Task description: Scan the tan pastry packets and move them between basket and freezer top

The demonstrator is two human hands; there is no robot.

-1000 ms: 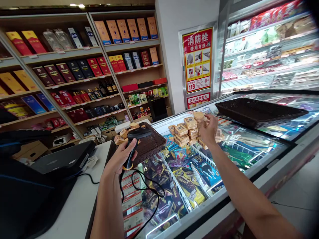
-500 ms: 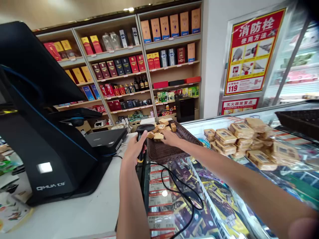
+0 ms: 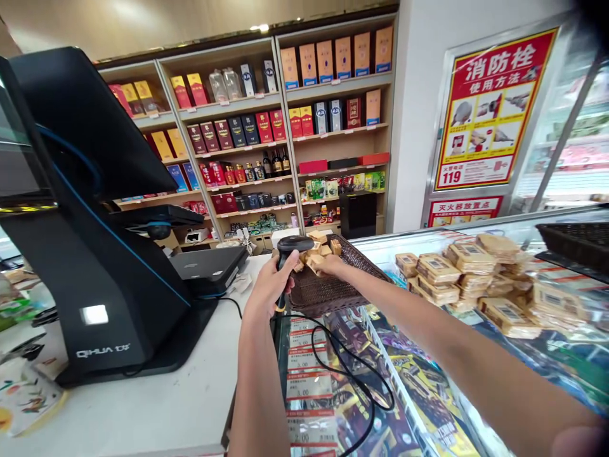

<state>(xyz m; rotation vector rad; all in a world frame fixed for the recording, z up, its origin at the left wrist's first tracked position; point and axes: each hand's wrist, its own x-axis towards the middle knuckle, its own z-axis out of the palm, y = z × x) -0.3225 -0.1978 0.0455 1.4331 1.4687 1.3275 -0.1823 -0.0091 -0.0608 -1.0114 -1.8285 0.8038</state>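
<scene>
Near the middle of the frame, the left hand (image 3: 270, 282) is closed around the grip of a black handheld scanner (image 3: 294, 244); just right of it, the right hand (image 3: 333, 266) reaches into a brown woven tray (image 3: 326, 293), fingers partly curled at a small wrapped packet (image 3: 314, 261), though I cannot tell whether they grip it; other packets (image 3: 335, 246) lie in the tray's far part; stacked packs (image 3: 469, 259) sit at centre right; a black cable (image 3: 343, 367) loops at lower centre.
</scene>
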